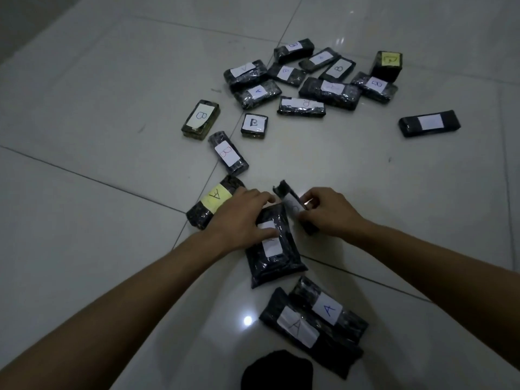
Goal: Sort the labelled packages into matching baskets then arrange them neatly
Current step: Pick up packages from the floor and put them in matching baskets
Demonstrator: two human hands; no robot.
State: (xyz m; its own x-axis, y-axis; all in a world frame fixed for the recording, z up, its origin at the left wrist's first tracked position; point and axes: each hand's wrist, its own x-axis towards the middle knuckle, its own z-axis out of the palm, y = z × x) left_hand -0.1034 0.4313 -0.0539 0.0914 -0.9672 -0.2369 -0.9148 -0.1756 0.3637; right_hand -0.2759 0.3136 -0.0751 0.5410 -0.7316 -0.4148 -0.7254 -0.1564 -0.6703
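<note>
Black wrapped packages with paper labels lie on a white tiled floor. My left hand (242, 218) presses flat on a large black package (273, 260) with a white label. My right hand (326, 211) grips a slim package (289, 201), tilted up on its edge beside the large one. A package with a yellow A label (215, 199) lies just left of my left hand. Two packages marked A (312, 319) sit overlapping close to me. Three packages marked B (228, 153) lie ahead of my hands. No basket is in view.
A heap of several more labelled packages (318, 80) lies farther off, with a yellow-labelled block (387, 64) at its right end. One package (429, 123) lies alone at the right. A dark rounded shape (277, 371) sits at the bottom edge.
</note>
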